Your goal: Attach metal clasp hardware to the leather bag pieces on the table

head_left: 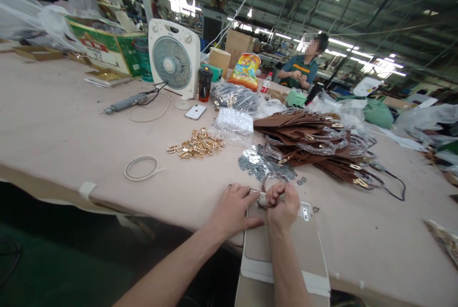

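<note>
A beige bag panel [296, 249] with white edging lies over the table's front edge, under my hands. My left hand [232, 211] rests at the panel's upper left corner, its thumb and fingers spread apart. My right hand [285, 206] is closed in a fist over the panel's top edge; what it grips is mostly hidden. A small pale end shows beside its fingers. Just beyond lies a brown looped handle [268, 179]. To its right, a small metal plate [306, 214] sits on the panel. A heap of silver metal plates [265, 164] lies ahead.
Gold clasps [198, 144] are piled left of the plates, near a tape roll [141, 168]. Brown bags [311, 140] are stacked to the right. Further back are a power screwdriver [125, 103], phone [195, 112], box fan [173, 61] and tumbler [205, 83]. A co-worker [302, 68] is across the table.
</note>
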Available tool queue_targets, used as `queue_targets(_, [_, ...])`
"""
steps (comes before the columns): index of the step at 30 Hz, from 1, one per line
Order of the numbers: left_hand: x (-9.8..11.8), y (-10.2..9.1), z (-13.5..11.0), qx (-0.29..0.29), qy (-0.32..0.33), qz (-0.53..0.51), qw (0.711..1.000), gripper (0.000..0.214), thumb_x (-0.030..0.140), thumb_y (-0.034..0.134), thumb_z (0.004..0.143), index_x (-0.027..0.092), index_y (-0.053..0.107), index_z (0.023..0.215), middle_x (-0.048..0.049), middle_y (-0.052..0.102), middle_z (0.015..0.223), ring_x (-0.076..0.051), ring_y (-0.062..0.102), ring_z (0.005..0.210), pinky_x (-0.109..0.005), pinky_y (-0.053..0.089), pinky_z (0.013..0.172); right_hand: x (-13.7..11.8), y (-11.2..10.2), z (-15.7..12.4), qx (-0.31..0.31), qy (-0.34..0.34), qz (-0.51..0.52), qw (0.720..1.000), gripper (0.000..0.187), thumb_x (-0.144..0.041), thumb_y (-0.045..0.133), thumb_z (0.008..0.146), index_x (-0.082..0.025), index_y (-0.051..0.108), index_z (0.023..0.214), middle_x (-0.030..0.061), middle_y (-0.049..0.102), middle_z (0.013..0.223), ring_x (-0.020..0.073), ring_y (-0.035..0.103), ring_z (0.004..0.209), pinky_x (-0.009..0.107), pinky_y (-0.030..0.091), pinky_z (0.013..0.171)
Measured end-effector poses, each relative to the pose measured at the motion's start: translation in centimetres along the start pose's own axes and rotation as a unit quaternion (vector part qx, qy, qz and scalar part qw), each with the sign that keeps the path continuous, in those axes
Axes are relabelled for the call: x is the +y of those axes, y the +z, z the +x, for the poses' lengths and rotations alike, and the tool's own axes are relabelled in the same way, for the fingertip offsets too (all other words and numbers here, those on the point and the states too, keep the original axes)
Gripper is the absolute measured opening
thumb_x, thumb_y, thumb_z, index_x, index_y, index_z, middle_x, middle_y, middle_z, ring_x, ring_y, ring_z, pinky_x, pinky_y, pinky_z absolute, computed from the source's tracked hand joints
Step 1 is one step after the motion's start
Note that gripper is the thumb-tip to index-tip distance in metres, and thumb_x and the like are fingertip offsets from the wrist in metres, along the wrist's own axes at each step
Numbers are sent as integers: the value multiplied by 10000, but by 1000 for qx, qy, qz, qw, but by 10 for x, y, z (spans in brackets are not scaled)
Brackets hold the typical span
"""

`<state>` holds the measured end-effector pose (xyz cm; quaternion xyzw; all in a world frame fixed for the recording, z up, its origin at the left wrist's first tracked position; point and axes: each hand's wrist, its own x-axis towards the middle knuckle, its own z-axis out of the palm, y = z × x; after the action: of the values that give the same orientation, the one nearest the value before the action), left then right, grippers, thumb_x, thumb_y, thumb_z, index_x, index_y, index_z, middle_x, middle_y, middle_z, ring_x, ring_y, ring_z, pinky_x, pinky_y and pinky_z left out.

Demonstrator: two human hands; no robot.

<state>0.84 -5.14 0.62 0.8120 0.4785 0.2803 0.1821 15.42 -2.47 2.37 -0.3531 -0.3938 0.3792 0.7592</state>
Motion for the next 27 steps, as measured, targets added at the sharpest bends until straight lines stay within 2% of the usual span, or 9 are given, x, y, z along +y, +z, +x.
queue_targets(4, [-5,7,-1,19,-11,20,1000,750,672,847,727,363,624,1374,-15,591,1471,-330,505,1267,-500,440,1060,-8,2,9,5,-12,32,999,425,-424,595,995,-197,480,655,-77,419,543,61,353,396,184,308,390])
queue_targets(12, [-5,4,1,18,-17,12,1000,641,666,820,759,355,661,1297,13,623,1451,-315,516,1265,-504,441,1042,4,15,0,-77,-3,-33,997,479,-395,602,1015,-198,463,601,-73,387,509,63,321,384,179,252,361])
queue_targets(18, [-6,6,2,13,-26,4,1000,734,668,846,720,363,627,1350,26,612,1471,-318,507,1287,-514,441,1054,-16,26,1,-94,-104,-70,988,456,-352,573,1020,-208,470,600,-67,378,501,90,367,413,216,296,401])
queue_targets(23, [-4,2,1,11,-31,-2,999,600,593,838,752,319,669,1257,-1,614,1476,-318,506,1301,-484,444,1052,-7,30,-1,-106,-33,-191,975,507,-443,560,1019,-223,439,579,-62,400,490,88,356,405,230,289,390])
queue_targets(27, [-3,0,0,3,-37,-4,999,686,652,840,728,335,650,1306,4,601,1498,-328,506,1307,-519,431,1069,-14,31,4,-102,-53,-108,987,483,-401,555,1027,-220,439,594,-71,380,491,86,339,392,224,259,381])
